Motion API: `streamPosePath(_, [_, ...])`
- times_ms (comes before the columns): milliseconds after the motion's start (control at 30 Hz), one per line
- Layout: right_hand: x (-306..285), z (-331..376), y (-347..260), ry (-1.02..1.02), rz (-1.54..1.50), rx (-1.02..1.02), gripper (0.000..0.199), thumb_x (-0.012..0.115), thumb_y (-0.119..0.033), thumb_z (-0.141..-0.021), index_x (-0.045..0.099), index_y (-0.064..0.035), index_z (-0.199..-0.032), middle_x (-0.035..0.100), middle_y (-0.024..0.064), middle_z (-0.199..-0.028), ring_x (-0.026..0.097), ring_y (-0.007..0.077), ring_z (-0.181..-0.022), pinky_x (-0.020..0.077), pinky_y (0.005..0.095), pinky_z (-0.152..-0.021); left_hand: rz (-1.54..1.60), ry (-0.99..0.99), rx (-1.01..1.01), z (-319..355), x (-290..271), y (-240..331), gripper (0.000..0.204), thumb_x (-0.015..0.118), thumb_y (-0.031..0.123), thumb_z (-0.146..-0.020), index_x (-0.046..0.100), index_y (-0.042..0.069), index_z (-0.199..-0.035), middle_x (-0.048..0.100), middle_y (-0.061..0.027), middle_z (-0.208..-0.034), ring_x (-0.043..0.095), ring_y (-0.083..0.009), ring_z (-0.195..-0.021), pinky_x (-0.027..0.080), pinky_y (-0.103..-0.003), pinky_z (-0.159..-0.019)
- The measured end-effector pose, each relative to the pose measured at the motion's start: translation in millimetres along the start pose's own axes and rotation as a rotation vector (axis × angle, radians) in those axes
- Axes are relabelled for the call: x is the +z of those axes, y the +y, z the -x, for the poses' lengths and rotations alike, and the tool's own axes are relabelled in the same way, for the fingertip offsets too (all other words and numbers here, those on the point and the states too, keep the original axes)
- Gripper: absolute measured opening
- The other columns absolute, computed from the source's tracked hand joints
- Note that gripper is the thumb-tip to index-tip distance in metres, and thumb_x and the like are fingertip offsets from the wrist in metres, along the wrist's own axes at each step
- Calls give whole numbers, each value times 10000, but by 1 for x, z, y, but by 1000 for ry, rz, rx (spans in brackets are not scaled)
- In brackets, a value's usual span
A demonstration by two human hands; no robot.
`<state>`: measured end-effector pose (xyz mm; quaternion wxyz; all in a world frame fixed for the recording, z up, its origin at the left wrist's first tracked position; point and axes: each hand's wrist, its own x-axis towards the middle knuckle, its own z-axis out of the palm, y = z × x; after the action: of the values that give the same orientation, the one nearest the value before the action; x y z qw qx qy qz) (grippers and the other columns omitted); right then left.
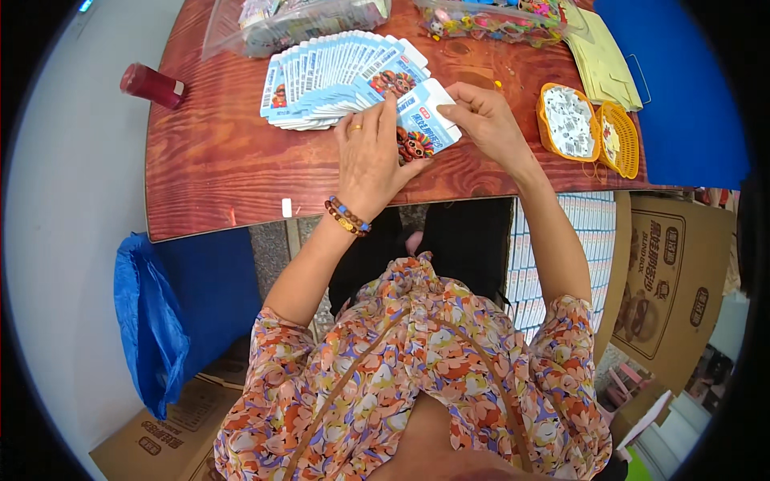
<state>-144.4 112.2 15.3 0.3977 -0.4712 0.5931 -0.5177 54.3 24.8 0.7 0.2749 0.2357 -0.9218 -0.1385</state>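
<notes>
A small light-blue and white carton [425, 124] with a cartoon figure printed on it is held over the near middle of the table, tilted. Along its left side lie the fingers of my left hand [367, 156], with the thumb at its lower edge. My right hand [488, 124] pinches the white flap at its upper right between thumb and fingers. Just beyond my left hand, a fanned pile of flat cartons [329, 84] of the same print overlaps on the red-brown wooden table [241, 172].
At the far edge stand clear bins of packets [317, 28] and small colourful toys [497, 26]. Two orange baskets [595, 132] and yellow sheets [605, 64] lie right. A dark red cylinder [152, 86] sits left. Packed white boxes [561, 256] and a cardboard box [670, 272] stand below right.
</notes>
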Motion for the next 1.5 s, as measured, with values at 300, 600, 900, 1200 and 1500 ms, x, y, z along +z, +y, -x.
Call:
streamPosePath(300, [28,41,-3,453,-51,-88,378,623,-100,-960,521,1,-1310,640,112,-1234,661,192,-1054,519,298,-886,355,95,-209,7,-1,13,731,882,225,-678,548,-22,-1279,664,-194,-1033,658,-350,-931,533,-423,-777])
streamPosePath(600, [51,55,29,455,-211,-244,304,581,67,-950,598,47,-1253,639,95,-1197,631,132,-1059,514,255,-911,702,2,-476,14,6,31,445,818,164,-775,651,-9,-1150,710,-165,-892,709,-274,-777,540,-362,-681])
streamPosePath(900, [24,44,16,232,11,-283,151,650,-7,-921,684,20,-1066,624,64,-1097,603,115,-993,483,241,-845,942,-16,-382,22,-10,22,591,741,9,-831,467,49,-1353,709,-160,-997,718,-231,-866,561,-335,-740])
streamPosePath(1200, [28,39,-2,146,188,-313,161,655,-25,-919,674,19,-1072,646,65,-1047,609,121,-957,490,258,-815,1065,-235,-369,20,-18,6,519,692,-44,-864,456,56,-1316,658,-120,-1105,671,-167,-1004,561,-312,-828])
streamPosePath(1500, [11,32,-37,129,-145,60,184,609,-160,-994,669,3,-1058,664,-7,-920,586,45,-844,471,217,-755,1051,-144,-273,23,-12,10,504,683,-22,-869,456,73,-1309,651,-100,-1100,667,-159,-999,555,-304,-832])
